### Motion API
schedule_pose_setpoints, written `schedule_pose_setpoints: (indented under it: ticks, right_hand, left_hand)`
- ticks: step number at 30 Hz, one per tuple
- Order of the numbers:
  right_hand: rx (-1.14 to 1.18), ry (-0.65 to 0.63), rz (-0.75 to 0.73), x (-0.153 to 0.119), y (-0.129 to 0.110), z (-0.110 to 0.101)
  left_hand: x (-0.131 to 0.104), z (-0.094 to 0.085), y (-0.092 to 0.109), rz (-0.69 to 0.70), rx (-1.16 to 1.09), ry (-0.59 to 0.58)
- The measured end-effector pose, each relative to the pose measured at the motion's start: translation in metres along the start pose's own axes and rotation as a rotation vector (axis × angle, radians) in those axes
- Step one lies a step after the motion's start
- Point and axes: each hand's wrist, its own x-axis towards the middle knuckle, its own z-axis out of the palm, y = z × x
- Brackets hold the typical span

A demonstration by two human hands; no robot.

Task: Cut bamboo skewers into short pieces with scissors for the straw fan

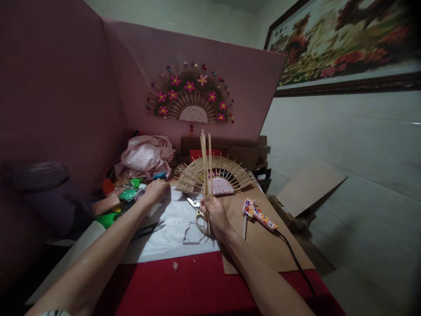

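Observation:
My right hand is closed around a few thin bamboo sticks, which stand nearly upright above the table. My left hand reaches to the back left, its fingers curled together at the end of some thin sticks lying there. Whether those sticks are between the fingertips is hidden. Behind the raised sticks rests a half-round woven straw fan with stick ribs and a pale dotted centre. Scissors with pale handles lie partly behind my right hand.
A flower-patterned glue gun with a black cord lies on brown cardboard at right. Dark-bladed scissors lie near my left forearm. Crumpled pink cloth and coloured packets crowd the back left. A decorated fan hangs on the pink panel.

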Motion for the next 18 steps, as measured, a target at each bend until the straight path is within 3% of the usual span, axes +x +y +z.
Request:
schedule_pose_setpoints:
  ticks: [9,18]
  right_hand:
    - [-0.064,0.012,-0.033,0.005,0.008,-0.004]
    - [-0.075,0.048,-0.031,0.006,0.008,-0.004]
  left_hand:
    - [0.013,-0.002,-0.004,0.077,0.106,-0.046]
    - [0.012,-0.014,0.000,-0.010,0.142,-0.054]
